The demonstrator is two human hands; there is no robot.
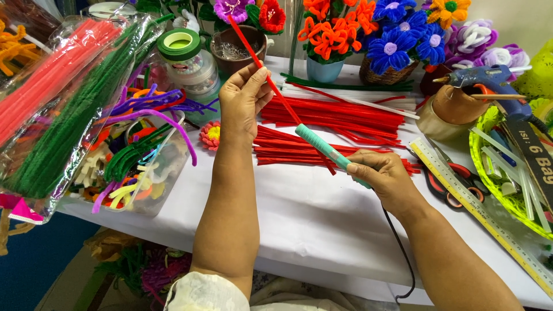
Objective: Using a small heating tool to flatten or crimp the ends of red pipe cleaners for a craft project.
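My left hand [243, 99] is raised over the white table [311, 213] and pinches a long red pipe cleaner [253, 52] that slants from upper left down to the right. My right hand [381, 175] grips a teal pen-shaped tool [322, 147] with a black cord [397, 242] trailing off the table's front edge. The tool's tip touches the pipe cleaner just below my left hand. Under both lies a spread of loose red pipe cleaners [340, 118].
Bagged green and pink pipe cleaners [63, 109] and a clear box of mixed ones [135, 167] sit left. Pipe-cleaner flowers in pots [357, 40] stand behind. At the right lie a ruler [478, 210], scissors [458, 181], a blue glue gun [489, 78] and a green basket [489, 173].
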